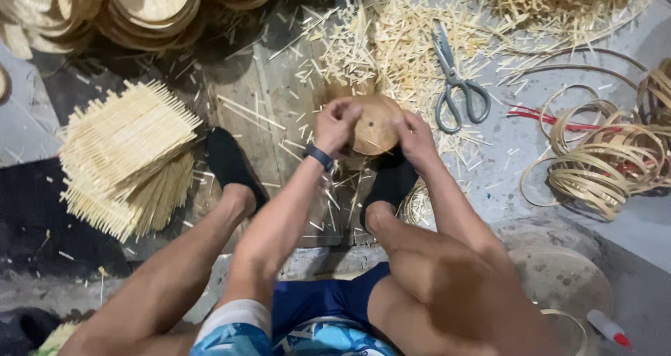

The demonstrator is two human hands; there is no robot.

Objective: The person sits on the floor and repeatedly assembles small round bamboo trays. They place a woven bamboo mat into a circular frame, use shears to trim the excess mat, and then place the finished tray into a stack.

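A small round woven bamboo disc (376, 124) is held upright between both my hands above the floor. My left hand (335, 125) grips its left rim, with a dark band on the wrist. Curled around the right rim is my right hand (415, 138). My two feet in black socks rest just below the disc, one on each side.
Grey scissors (456, 82) lie just right of the hands amid cut bamboo slivers. A stack of square woven mats (126, 157) sits at left. Coils of bamboo strip (604, 164) lie at right, finished round pieces (150, 6) at top left, a red-capped marker (607, 327) at bottom right.
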